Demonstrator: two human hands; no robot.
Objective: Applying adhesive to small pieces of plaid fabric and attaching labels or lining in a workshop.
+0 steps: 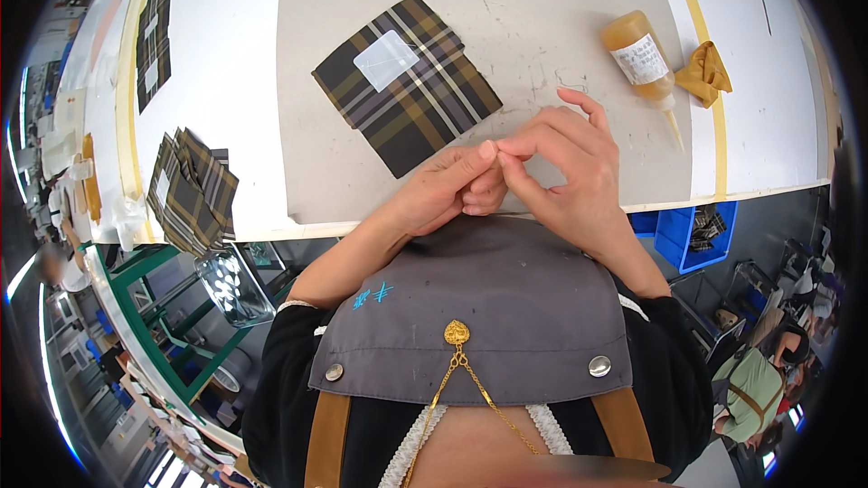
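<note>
My left hand (445, 186) and my right hand (577, 163) meet just above the table's near edge. The right thumb and forefinger pinch together against the left thumb and fingertips, which are closed too. Whatever sits between them is too small to make out. Just beyond the left hand, a folded piece of dark plaid fabric (434, 90) lies at a slant, with a translucent whitish patch (386, 61) on its upper part. Neither hand holds this fabric.
Under the plaid piece is a grey board (533, 9). A nozzle bottle of amber liquid (633, 32) lies on it at right, beside a crumpled mustard cloth (705, 74). More plaid pieces (192, 190) overhang the table's left edge. A blue crate (671, 237) stands below, right.
</note>
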